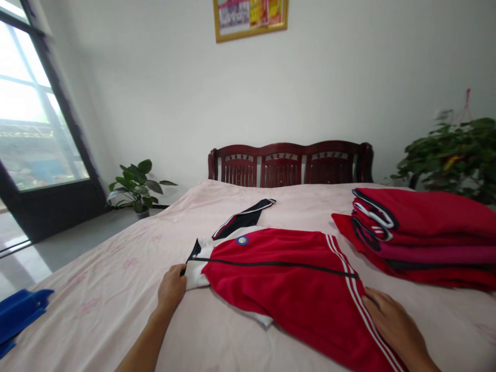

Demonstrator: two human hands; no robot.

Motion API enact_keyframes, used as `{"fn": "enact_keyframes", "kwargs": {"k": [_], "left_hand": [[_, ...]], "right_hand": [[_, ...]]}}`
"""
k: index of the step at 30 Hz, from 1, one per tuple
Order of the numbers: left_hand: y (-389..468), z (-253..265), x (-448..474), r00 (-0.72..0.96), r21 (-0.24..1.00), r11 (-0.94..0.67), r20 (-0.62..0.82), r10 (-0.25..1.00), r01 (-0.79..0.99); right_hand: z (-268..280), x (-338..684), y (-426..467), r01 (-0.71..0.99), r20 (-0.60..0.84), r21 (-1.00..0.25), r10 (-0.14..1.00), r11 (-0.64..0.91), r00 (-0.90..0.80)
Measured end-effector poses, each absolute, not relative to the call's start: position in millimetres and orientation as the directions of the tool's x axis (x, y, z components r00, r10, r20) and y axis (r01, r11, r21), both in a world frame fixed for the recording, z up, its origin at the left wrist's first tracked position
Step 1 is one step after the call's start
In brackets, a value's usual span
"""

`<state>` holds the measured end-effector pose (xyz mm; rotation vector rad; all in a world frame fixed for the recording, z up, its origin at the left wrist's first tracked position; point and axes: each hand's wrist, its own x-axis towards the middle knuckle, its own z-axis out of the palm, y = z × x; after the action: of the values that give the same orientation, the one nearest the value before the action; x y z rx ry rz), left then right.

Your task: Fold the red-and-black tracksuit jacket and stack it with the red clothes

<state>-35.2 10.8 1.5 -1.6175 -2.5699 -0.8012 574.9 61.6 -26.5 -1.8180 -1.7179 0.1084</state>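
Note:
A red zip-up jacket with white shoulders, a dark zip and a round blue badge lies front up across the bed, collar to the left and striped hem to the right. One dark sleeve stretches away toward the headboard; the near sleeve is mostly hidden. My left hand is closed on the collar end. At the hem, my right hand has its fingers bent around the edge, gripping the cloth; its fingertips are partly hidden.
Folded red garments are stacked on the bed at the right. A blue cloth-like item lies at the left edge. Beyond the pink bedsheet stands a dark wooden headboard. Potted plants flank the bed.

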Motion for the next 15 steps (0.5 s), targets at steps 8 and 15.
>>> {"fn": "enact_keyframes", "kwargs": {"k": [8, 15], "left_hand": [[10.9, -0.5, -39.1, -0.458, 0.441, 0.316, 0.264, 0.849, 0.840], [13.3, -5.3, -43.1, -0.450, 0.471, 0.292, 0.266, 0.853, 0.832]], "right_hand": [[-24.4, 574.8, 60.9, 0.878, 0.339, -0.478, 0.929, 0.036, 0.147], [-18.9, 570.9, 57.5, 0.834, 0.324, -0.551, 0.930, 0.037, 0.173]]}}
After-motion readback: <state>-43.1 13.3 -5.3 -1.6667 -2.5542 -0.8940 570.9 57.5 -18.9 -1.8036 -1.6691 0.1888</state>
